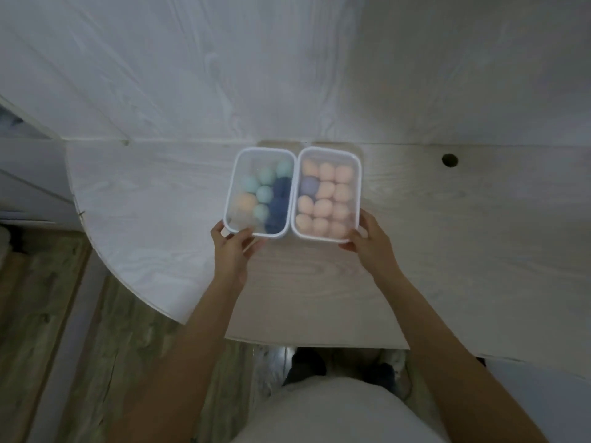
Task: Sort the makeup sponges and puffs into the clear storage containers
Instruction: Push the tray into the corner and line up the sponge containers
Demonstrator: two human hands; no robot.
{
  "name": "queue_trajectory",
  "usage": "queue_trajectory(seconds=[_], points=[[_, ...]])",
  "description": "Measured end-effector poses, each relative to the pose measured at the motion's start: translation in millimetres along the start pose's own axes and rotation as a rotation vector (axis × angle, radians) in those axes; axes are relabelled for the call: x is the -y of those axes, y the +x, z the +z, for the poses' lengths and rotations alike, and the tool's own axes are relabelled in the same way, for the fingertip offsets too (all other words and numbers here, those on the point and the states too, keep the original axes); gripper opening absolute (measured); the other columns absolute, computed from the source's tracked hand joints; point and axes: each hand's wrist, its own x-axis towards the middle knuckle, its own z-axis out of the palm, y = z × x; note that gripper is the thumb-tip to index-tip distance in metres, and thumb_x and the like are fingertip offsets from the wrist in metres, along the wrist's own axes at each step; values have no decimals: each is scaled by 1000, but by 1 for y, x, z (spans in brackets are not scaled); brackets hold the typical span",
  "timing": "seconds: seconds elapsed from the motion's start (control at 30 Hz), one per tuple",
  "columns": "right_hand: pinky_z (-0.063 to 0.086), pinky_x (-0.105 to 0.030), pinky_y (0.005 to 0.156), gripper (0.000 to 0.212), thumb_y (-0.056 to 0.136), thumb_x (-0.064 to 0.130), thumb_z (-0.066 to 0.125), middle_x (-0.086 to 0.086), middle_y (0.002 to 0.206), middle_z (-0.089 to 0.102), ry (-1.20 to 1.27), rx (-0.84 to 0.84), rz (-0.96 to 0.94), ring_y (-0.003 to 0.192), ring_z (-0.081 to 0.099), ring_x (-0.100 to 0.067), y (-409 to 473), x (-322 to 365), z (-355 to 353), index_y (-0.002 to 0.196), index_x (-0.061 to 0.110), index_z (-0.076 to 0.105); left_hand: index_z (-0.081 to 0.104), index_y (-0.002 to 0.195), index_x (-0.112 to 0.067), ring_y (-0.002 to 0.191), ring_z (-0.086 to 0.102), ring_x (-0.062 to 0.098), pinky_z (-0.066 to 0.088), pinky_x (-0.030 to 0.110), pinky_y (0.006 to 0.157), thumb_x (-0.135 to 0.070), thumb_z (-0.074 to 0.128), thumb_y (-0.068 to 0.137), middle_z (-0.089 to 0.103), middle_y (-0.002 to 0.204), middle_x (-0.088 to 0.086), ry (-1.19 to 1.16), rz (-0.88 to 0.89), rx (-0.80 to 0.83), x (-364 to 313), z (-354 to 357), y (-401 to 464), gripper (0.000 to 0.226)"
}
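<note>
Both hands are at the near corners, left hand gripping the left box, right hand the right box, both filled, touching on the counter; sorting looks finished, next just release.

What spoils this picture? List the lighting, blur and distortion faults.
Head view: dim, flat, bluish light; the whole picture is soft, so the peach egg-shaped sponges in the right clear plastic container blur together; wide-angle bending curves the pale wood-grain table edge; the frosted lids haze the contents.
</note>
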Motion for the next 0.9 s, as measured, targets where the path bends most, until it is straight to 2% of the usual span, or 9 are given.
queue_trajectory(seconds=[0.13, 0.2, 0.33, 0.43, 0.6, 0.73, 0.8, 0.87, 0.9], points=[[53, -35, 84, 41, 94, 5, 49, 5, 108, 57, 51, -143, 3, 92, 61, -17, -24, -19, -102, 131, 22, 48, 32, 114, -14, 74, 60, 20, 57, 28, 62, 10, 51, 84, 54, 106, 14, 49, -82, 156, 52, 70, -42, 44], [55, -34, 81, 40, 94, 3, 47, -1, 112, 55, 20, -223, 3, 97, 60, -23, -33, -32, -154, 129, 24, 48, 31, 114, -15, 72, 62, 20, 58, 30, 64, 11, 53, 83, 53, 109, 18, 79, -111, 246, 82, 106, -64, 46], [59, -30, 71, 39, 94, 4, 45, -10, 120, 48, -147, -328, 27, 96, 59, -28, -37, -60, -245, 130, 16, 50, 31, 111, -17, 74, 63, 19, 58, 29, 66, 10, 56, 83, 51, 115, 21, 116, -153, 332, 132, 168, -99, 46], [56, -46, 77, 39, 91, 6, 46, -8, 119, 47, -279, -382, 49, 87, 61, -26, -33, -71, -299, 130, 12, 47, 33, 105, -20, 80, 62, 21, 58, 31, 71, 8, 58, 83, 51, 117, 21, 172, -162, 342, 166, 209, -119, 44], [53, -51, 79, 29, 92, 4, 44, -6, 108, 52, -364, -456, 89, 76, 65, -33, -22, -80, -389, 121, 9, 43, 29, 110, -15, 91, 58, 22, 54, 33, 80, 8, 57, 84, 48, 115, 17, 149, -175, 312, 224, 283, -161, 45], [48, -51, 87, 30, 93, 11, 41, -13, 117, 56, -535, -483, 82, 96, 62, -39, -8, -81, -430, 123, 9, 46, 29, 118, -16, 95, 56, 22, 51, 38, 89, -2, 59, 87, 46, 122, 18, 214, -189, 337, 250, 318, -182, 46], [45, -43, 88, 35, 95, 17, 44, -15, 130, 50, -694, -584, 50, 107, 55, -37, -10, -77, -440, 128, 8, 45, 27, 135, -14, 119, 42, 29, 41, 42, 100, -16, 69, 82, 30, 138, 18, 536, 11, 257, 259, 326, -188, 68], [43, -41, 86, 39, 91, 26, 50, -13, 129, 50, -909, -632, -152, 107, 52, -36, -16, -77, -447, 127, 10, 49, 26, 141, -7, 129, 29, 36, 30, 44, 104, -23, 77, 75, 22, 145, 21, 890, 444, 211, 265, 328, -189, 85], [42, -41, 87, 41, 88, 31, 52, -13, 126, 53, -1010, -575, -289, 107, 52, -35, -19, -80, -447, 124, 11, 52, 32, 140, -6, 130, 29, 39, 28, 47, 104, -25, 78, 72, 25, 145, 23, 1050, 672, 242, 266, 326, -187, 84]])
